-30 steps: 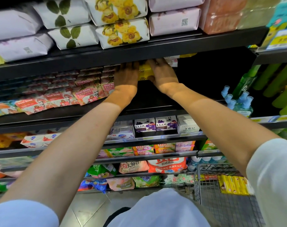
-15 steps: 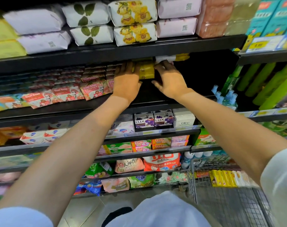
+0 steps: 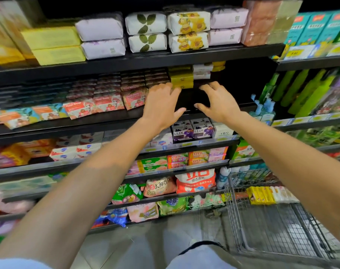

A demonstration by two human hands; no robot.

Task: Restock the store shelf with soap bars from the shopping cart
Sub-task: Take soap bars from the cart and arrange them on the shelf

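Observation:
A stack of yellow soap bars stands deep on the dark second shelf, with white and yellow bars behind it to the right. My left hand is just below and left of the stack, fingers spread, holding nothing. My right hand hovers to the stack's lower right, also with fingers apart and empty. More yellow and white soap bars lie in a row in the wire shopping cart at the lower right.
Goat-soap packs fill the shelf left of my hands. Wrapped soaps sit on the top shelf. Boxed LUX soaps stand one shelf below. Blue-capped bottles and green bottles are to the right.
Both hands have come back from the yellow stack and let go of it; they now sit lower and nearer the shelf front, fingers spread. The camera has shifted left.

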